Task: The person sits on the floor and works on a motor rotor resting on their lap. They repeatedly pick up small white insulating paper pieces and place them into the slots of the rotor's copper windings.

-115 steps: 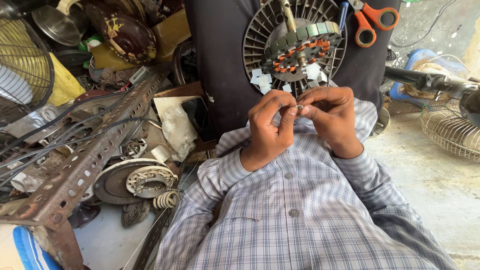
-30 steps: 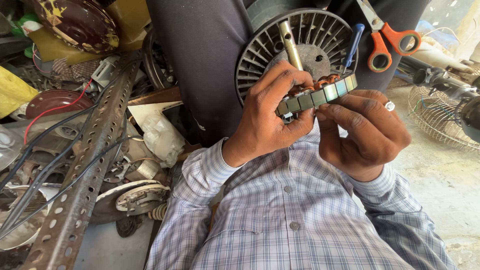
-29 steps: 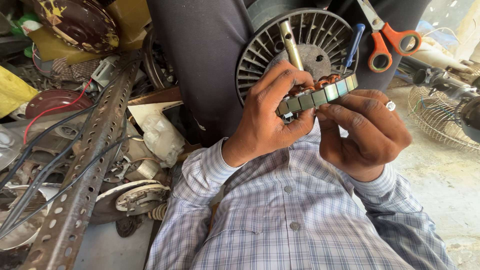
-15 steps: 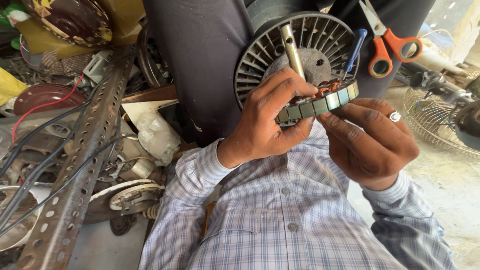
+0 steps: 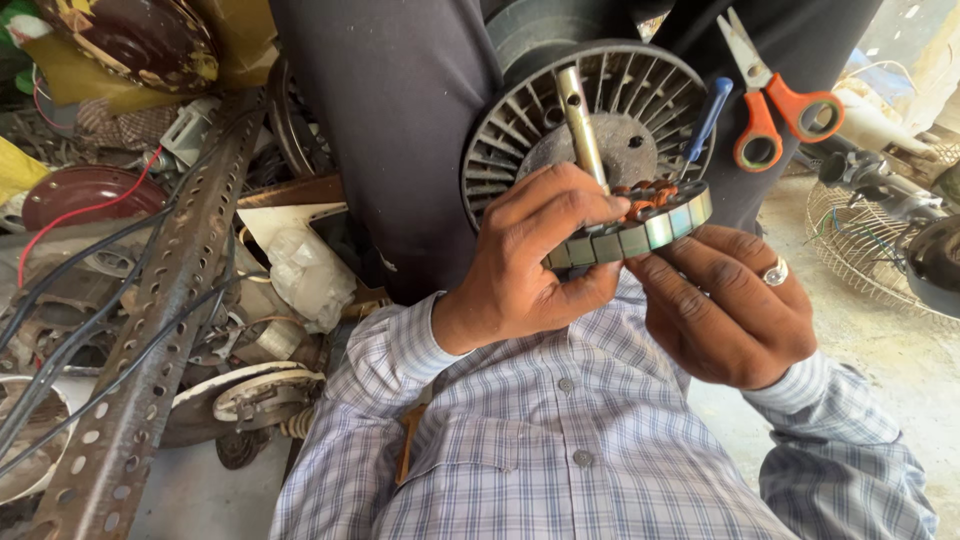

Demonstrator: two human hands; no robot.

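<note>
1. Left hand [image 5: 530, 265]: closed around the near-left rim of the stator core [image 5: 640, 225], thumb below and fingers curled over the top.
2. Right hand [image 5: 725, 305]: grips the stator core from the right and beneath; a ring [image 5: 775, 272] sits on one finger.
3. Stator core: round stack of grey-green metal plates with copper-coloured windings on top, held between both hands at centre, tilted, just in front of the finned rotor housing [image 5: 560, 125].
4. Finned rotor housing: dark, ribbed disc with a metal shaft [image 5: 582, 125] standing out of its middle, resting against dark trousers, far centre.
5. Scissors [image 5: 770, 100]: orange handles, far right, beside a blue-handled tool [image 5: 708, 115].
6. Perforated angle bar [image 5: 165, 300]: rusty, running diagonally at left among wires and motor parts.
7. Wire fan guard [image 5: 860, 250]: far right, on the floor.
</note>
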